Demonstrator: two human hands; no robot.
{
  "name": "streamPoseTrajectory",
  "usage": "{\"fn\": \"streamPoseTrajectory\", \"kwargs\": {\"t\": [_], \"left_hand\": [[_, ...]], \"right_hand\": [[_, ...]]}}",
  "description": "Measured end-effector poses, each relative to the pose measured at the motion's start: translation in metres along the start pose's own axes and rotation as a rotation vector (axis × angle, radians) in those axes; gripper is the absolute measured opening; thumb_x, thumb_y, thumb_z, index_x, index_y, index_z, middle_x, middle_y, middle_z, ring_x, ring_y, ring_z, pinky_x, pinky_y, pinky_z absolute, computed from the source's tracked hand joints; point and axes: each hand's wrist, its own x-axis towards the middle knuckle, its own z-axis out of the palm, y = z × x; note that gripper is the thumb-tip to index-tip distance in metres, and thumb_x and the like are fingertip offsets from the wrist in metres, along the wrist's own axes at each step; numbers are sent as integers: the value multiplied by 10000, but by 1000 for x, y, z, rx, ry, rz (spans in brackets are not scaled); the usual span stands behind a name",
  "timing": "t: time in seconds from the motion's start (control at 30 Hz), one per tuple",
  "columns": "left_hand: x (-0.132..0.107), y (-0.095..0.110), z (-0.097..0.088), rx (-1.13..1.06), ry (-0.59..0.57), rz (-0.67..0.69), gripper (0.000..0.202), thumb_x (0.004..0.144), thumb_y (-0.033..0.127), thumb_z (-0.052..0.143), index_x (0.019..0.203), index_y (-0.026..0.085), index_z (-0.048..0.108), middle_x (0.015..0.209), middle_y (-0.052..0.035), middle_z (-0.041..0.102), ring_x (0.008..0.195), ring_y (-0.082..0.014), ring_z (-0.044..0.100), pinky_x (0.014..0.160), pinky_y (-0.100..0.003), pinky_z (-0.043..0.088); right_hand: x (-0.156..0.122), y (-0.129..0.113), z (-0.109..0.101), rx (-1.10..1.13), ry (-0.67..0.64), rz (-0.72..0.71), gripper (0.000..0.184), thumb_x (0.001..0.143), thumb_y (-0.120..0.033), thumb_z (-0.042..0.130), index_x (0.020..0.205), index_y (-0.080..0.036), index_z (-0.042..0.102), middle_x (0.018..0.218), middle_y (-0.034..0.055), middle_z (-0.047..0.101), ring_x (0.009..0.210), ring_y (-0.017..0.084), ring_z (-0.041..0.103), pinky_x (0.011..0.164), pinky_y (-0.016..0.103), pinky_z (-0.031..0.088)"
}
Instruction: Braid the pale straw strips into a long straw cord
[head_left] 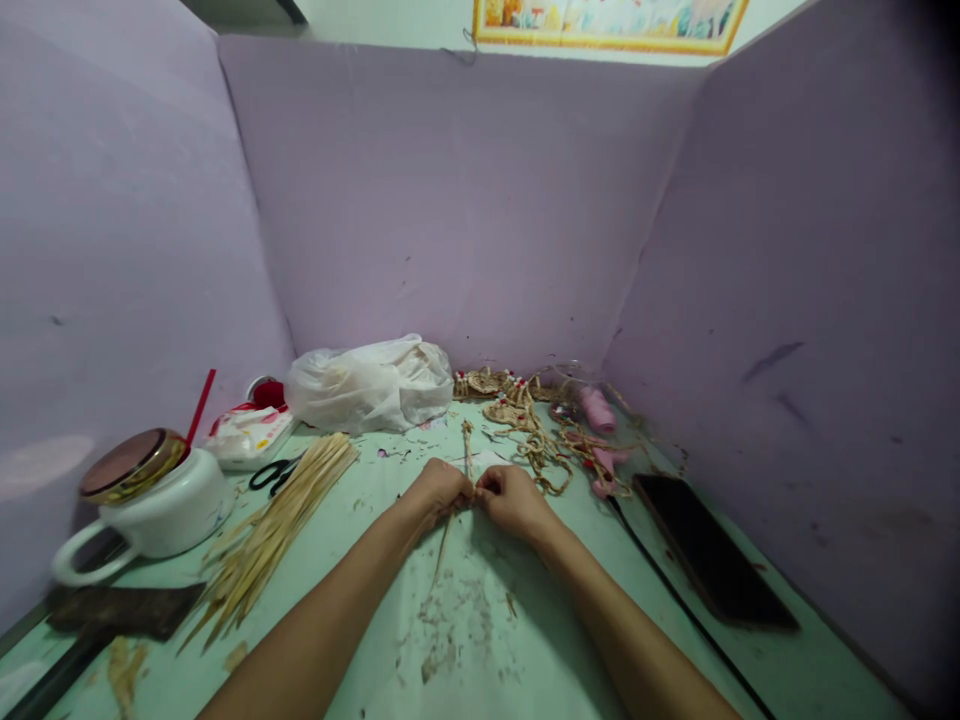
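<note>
My left hand point(444, 487) and my right hand point(514, 496) meet over the middle of the table, fingers pinched close together. Between them is a thin braided straw cord point(469, 445), its far end pointing away from me. A loose straw strand point(442, 550) hangs toward me from under my left fingers. The exact spot where the fingertips grip is partly hidden. Left of my left arm lies a bundle of flat dry straw strips point(281, 535). Beyond my right hand is a tangle of braided straw cord point(541, 445).
At left are a white mug point(176, 505) with a round lidded jar point(133, 465), black scissors point(271, 476) and a hammer-like tool point(124, 612). A plastic bag point(371, 385) lies at the back. On the right are pink thread point(598, 410), a pink glue gun point(606, 465) with cable and a phone point(712, 550).
</note>
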Motion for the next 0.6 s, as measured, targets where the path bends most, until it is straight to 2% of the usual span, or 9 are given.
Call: {"fn": "streamPoseTrajectory", "kwargs": {"t": [0.23, 0.37, 0.47, 0.6], "left_hand": [[0, 4, 5, -2, 46, -87, 193, 491, 58, 482, 359, 142, 368, 276, 44, 310, 276, -38, 251, 317, -186, 133], [0, 1, 2, -104, 4, -100, 218, 503, 78, 473, 354, 152, 331, 283, 42, 322, 262, -26, 233, 314, -182, 102], [3, -4, -4, -141, -71, -123, 178, 492, 108, 485, 369, 145, 363, 312, 35, 358, 259, -22, 230, 316, -189, 74], [8, -11, -11, -159, -170, -83, 99, 464, 123, 468, 388, 133, 405, 337, 42, 359, 270, -16, 228, 330, -190, 60]], "right_hand": [[-10, -18, -19, -118, -15, 175, 165, 577, -216, 531, 588, -128, 670, 505, 43, 578, 493, 107, 470, 426, 200, 243], [-15, -23, -10, -80, -17, 137, 172, 564, -198, 507, 562, -124, 662, 466, 36, 546, 453, 96, 431, 405, 202, 216], [-17, -23, -4, -49, -4, 105, 178, 568, -184, 494, 576, -132, 665, 475, 30, 550, 454, 89, 429, 412, 196, 214], [-20, -23, -4, -31, -41, 78, 171, 563, -173, 495, 558, -135, 662, 473, 26, 551, 457, 88, 434, 417, 195, 213]]}}
